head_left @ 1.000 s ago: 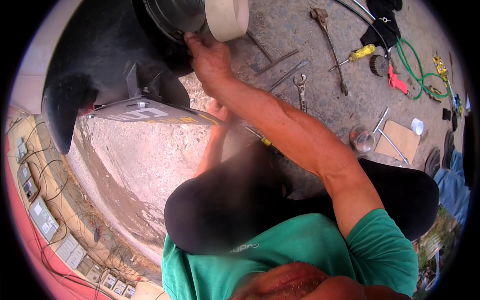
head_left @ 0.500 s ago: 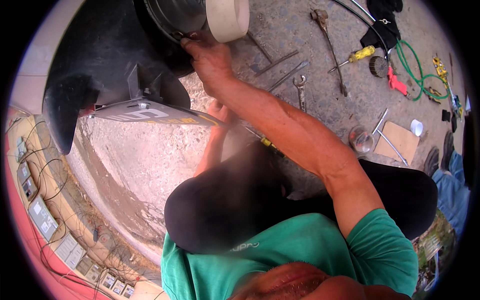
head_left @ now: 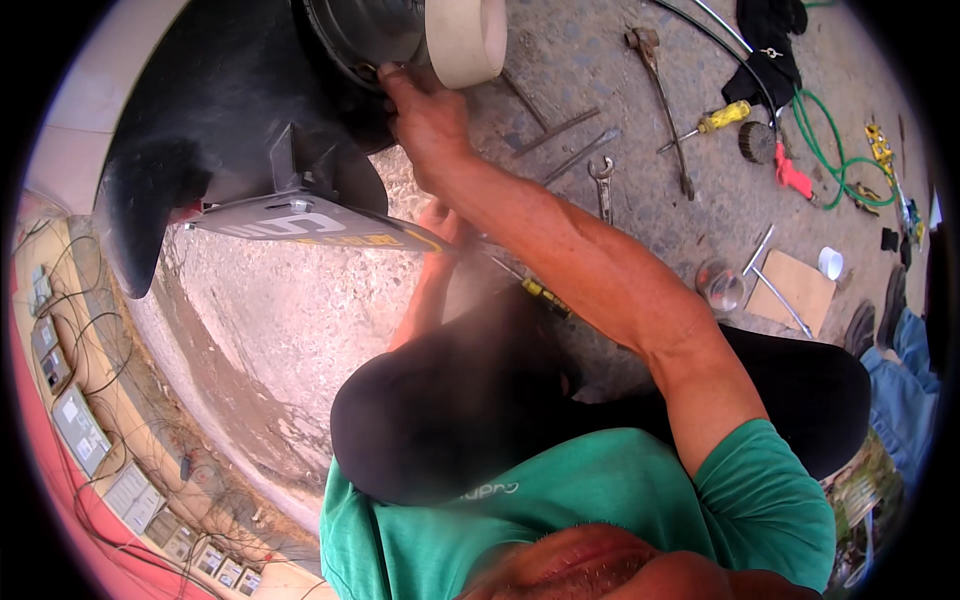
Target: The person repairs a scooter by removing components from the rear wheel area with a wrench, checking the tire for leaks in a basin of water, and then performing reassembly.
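My right hand point(head_left: 432, 125) reaches up to the edge of a dark wheel point(head_left: 345, 40), fingers bent and closed at its rim. A small brassy bit shows by the fingertips; whatever they pinch is too small to make out. My left hand point(head_left: 440, 222) is lower down, beside the end of a grey printed plate point(head_left: 320, 225) bolted under a black mudguard point(head_left: 210, 110). Its fingers are mostly hidden. Beneath my right forearm is a screwdriver point(head_left: 545, 297) with a yellow handle. An off-white cylinder point(head_left: 462, 45) stands out next to the wheel.
On the ground to the right are an open-ended spanner point(head_left: 602, 190), a long socket wrench point(head_left: 660, 100), another yellow screwdriver point(head_left: 725, 115), a red air gun point(head_left: 793, 172) with green hose, and a clear tub point(head_left: 720, 285). A person's legs point(head_left: 900, 390) appear far right. Meter boxes point(head_left: 80, 430) line the left wall.
The wheel, mudguard and plate sit slightly further right and higher in the picture. My right hand has shifted a little with the wheel and stays at its rim.
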`<action>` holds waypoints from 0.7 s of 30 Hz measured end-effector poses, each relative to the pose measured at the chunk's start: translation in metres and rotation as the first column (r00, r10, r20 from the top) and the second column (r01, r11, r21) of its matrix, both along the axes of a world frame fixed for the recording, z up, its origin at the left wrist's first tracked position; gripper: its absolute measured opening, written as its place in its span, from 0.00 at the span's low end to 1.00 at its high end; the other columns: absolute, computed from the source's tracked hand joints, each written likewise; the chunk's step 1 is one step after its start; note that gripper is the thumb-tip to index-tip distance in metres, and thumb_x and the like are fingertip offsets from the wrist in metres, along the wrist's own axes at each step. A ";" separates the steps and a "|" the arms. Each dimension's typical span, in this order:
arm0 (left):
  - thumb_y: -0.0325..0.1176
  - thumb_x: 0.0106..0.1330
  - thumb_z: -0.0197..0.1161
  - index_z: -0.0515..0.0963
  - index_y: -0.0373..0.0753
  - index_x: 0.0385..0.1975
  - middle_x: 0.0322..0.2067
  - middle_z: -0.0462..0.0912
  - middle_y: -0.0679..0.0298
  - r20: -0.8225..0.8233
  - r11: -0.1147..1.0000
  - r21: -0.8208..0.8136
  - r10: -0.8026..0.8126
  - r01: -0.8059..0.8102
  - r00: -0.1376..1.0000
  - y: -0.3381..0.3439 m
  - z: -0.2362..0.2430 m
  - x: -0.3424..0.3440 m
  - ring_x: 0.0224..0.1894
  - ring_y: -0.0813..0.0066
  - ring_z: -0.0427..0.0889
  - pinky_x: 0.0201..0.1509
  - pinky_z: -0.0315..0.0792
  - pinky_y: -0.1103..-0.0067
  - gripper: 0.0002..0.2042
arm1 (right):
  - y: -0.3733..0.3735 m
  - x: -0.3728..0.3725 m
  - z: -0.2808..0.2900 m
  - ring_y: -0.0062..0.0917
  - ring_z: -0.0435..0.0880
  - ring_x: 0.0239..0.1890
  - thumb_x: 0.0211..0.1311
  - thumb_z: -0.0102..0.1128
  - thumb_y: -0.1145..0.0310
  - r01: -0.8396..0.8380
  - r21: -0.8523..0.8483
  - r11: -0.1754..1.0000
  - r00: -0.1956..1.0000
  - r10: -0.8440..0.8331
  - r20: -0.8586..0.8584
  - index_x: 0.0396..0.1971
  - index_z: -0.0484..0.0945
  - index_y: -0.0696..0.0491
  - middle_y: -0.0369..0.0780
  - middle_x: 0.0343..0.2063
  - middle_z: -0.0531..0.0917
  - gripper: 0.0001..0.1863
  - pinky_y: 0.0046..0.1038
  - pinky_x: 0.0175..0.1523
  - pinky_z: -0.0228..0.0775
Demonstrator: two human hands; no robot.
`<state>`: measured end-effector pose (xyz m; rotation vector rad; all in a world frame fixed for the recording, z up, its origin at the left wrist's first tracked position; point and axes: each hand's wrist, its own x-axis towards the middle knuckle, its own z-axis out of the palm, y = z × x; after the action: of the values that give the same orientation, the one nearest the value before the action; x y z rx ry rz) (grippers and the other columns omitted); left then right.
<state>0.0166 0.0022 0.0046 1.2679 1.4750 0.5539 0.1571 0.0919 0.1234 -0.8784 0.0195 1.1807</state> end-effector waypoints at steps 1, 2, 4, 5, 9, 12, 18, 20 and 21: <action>0.41 0.61 0.68 0.80 0.34 0.34 0.20 0.81 0.65 0.007 1.000 0.007 0.004 -0.004 1.000 0.000 0.004 0.003 0.21 0.78 0.79 0.22 0.70 0.78 0.14 | 0.000 -0.001 -0.001 0.14 0.68 0.23 0.63 0.65 0.62 0.012 0.011 1.000 1.000 -0.012 0.019 0.41 0.79 0.58 0.32 0.26 0.76 0.14 0.19 0.26 0.58; 0.40 0.61 0.68 0.80 0.34 0.33 0.20 0.81 0.65 -0.008 1.000 -0.003 0.012 -0.012 1.000 0.000 0.002 0.002 0.21 0.79 0.79 0.21 0.69 0.78 0.14 | 0.000 -0.003 -0.003 0.14 0.68 0.23 0.63 0.66 0.62 0.023 0.026 0.999 0.999 -0.024 0.038 0.41 0.80 0.57 0.32 0.26 0.76 0.14 0.19 0.26 0.59; 0.39 0.60 0.68 0.80 0.34 0.31 0.20 0.80 0.65 -0.037 0.999 -0.023 0.028 -0.029 0.999 -0.001 -0.004 -0.001 0.21 0.79 0.78 0.21 0.69 0.78 0.12 | 0.001 -0.005 -0.006 0.14 0.68 0.24 0.63 0.66 0.62 0.015 0.015 1.000 0.999 -0.015 0.032 0.42 0.80 0.57 0.32 0.27 0.77 0.15 0.19 0.26 0.59; 0.39 0.60 0.68 0.81 0.34 0.31 0.20 0.81 0.65 -0.035 1.000 -0.007 0.010 -0.010 0.999 0.000 -0.004 -0.002 0.22 0.79 0.79 0.22 0.70 0.78 0.13 | 0.002 -0.005 -0.007 0.14 0.68 0.24 0.63 0.66 0.63 -0.006 -0.011 1.000 1.000 0.006 0.006 0.43 0.80 0.56 0.32 0.27 0.77 0.15 0.19 0.27 0.59; 0.39 0.60 0.68 0.82 0.33 0.33 0.22 0.83 0.66 -0.084 0.996 0.066 -0.056 0.062 0.995 0.000 -0.002 -0.003 0.26 0.79 0.81 0.28 0.73 0.77 0.14 | 0.001 -0.006 -0.006 0.14 0.69 0.27 0.62 0.67 0.63 0.006 -0.024 1.000 0.998 -0.004 0.055 0.44 0.80 0.56 0.32 0.29 0.78 0.15 0.20 0.29 0.60; 0.40 0.61 0.67 0.82 0.32 0.35 0.25 0.84 0.66 -0.032 0.996 0.057 -0.060 0.062 0.998 0.002 0.001 -0.004 0.29 0.79 0.82 0.31 0.74 0.76 0.15 | -0.003 -0.007 -0.005 0.13 0.70 0.29 0.62 0.67 0.62 -0.045 0.006 0.999 0.995 0.044 0.084 0.44 0.80 0.56 0.32 0.29 0.78 0.15 0.21 0.30 0.60; 0.39 0.63 0.66 0.82 0.32 0.38 0.30 0.85 0.63 -0.080 0.989 0.075 -0.120 0.126 0.989 0.006 -0.031 -0.023 0.33 0.77 0.83 0.36 0.75 0.77 0.14 | -0.003 -0.001 0.007 0.17 0.75 0.33 0.63 0.65 0.63 0.032 -0.022 0.999 0.985 -0.028 0.172 0.45 0.81 0.60 0.36 0.33 0.82 0.16 0.22 0.37 0.67; 0.41 0.64 0.67 0.81 0.32 0.36 0.29 0.84 0.63 0.060 0.985 0.155 -0.080 0.070 0.995 0.001 -0.031 -0.011 0.31 0.78 0.81 0.33 0.74 0.78 0.15 | -0.004 0.005 -0.006 0.18 0.77 0.35 0.64 0.64 0.65 -0.119 -0.104 0.987 0.970 0.139 0.202 0.48 0.80 0.61 0.37 0.33 0.83 0.18 0.23 0.41 0.68; 0.43 0.65 0.67 0.81 0.33 0.35 0.28 0.83 0.65 -0.154 0.976 0.133 -0.154 0.175 0.976 0.012 -0.077 -0.063 0.28 0.79 0.80 0.29 0.73 0.80 0.16 | -0.009 -0.006 0.001 0.18 0.76 0.34 0.64 0.63 0.65 -0.083 -0.040 0.996 0.939 0.092 0.330 0.51 0.79 0.61 0.35 0.29 0.82 0.19 0.24 0.40 0.69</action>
<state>-0.0466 0.0144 -0.0720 1.5570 1.4492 0.4747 0.1508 0.0832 0.1244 -1.1011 -0.2824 1.1029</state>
